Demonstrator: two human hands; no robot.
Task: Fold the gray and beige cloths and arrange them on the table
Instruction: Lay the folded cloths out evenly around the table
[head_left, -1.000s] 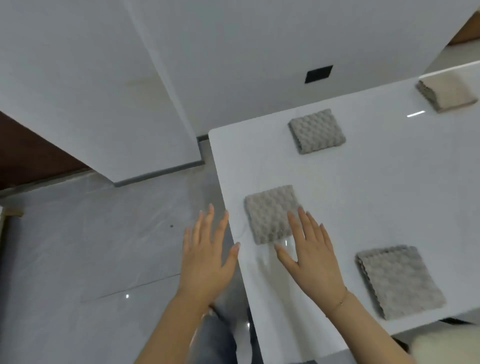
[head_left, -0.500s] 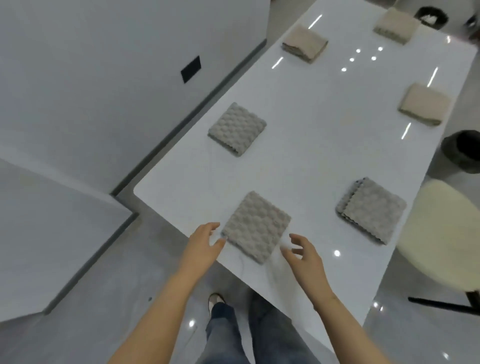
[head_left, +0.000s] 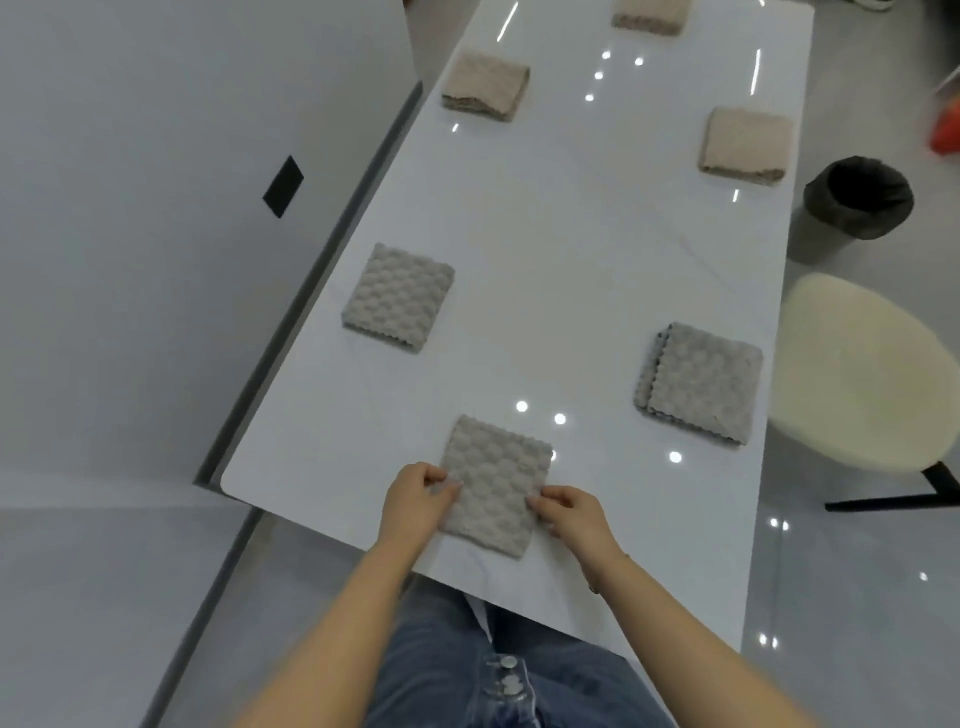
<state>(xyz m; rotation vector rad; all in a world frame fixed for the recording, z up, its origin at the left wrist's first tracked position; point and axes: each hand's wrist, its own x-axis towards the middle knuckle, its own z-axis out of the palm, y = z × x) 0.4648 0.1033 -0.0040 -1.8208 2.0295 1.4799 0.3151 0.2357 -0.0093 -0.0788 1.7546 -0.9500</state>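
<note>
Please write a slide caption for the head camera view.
Both hands, left and right, pinch a folded gray textured cloth on the white table.

Glossy white bench dotted with bright light reflections. Three gray cloths with a raised bubble pattern: nearest, left, right. Three plain beige cloths, farther back. Cream stool, black bin, blue jeans, pale gray floor.

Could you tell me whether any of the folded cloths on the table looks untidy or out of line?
The gray cloth on the right looks less tidy: its layers are offset, with scalloped edges fanning out along its left side. The other cloths look neatly squared.
</note>
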